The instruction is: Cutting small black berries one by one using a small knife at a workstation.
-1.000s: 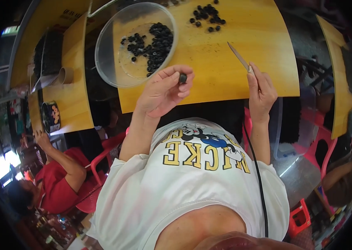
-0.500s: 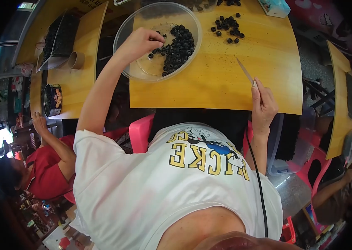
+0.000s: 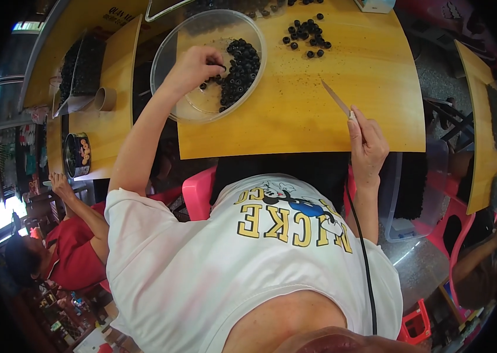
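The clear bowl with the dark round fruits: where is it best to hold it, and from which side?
Probably grip the clear bowl at its bare near-left rim, from the left; the fruits and the left hand fill the far right.

The left hand (image 3: pixel 192 67) reaches into a clear plastic bowl (image 3: pixel 169 56) on the yellow wooden bench (image 3: pixel 295 112), its fingertips among the small dark round fruits (image 3: pixel 242 65) heaped at the bowl's right side. The right hand (image 3: pixel 367 147) rests at the bench's near edge, its grip closed around a thin knife (image 3: pixel 337 99) whose blade points up and left. A loose cluster of dark fruits (image 3: pixel 307 38) lies beyond the knife.
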Demonstrator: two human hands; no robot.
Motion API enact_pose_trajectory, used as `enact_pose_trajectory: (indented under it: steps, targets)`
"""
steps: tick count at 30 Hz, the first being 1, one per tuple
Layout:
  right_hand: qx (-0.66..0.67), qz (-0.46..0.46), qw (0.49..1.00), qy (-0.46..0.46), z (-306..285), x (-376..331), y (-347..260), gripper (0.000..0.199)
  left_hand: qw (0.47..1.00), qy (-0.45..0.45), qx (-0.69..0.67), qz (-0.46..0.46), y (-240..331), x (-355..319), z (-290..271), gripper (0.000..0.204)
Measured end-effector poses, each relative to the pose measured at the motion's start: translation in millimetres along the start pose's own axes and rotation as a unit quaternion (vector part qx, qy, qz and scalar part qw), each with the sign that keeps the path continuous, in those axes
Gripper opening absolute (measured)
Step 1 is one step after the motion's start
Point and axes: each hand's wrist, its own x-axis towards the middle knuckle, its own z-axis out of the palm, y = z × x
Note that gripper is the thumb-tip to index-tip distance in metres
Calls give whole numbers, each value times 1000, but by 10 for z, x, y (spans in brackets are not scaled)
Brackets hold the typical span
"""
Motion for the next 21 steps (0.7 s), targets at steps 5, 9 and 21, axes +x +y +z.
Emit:
enact_pose_trajectory:
  steps: [5, 9, 21]
  targets:
    - [14, -21, 1000, 10, -57, 35, -78, 22, 808, -20, -588, -31, 281, -310, 3, 18]
    - [34, -90, 995, 2, -102, 113, -275, 27, 469, -149, -870, -42, 681, -588, 403, 20]
    - [-11, -239, 971, -19, -49, 150, -479, 41, 433, -166, -884, -55, 1065, -708, 921, 18]
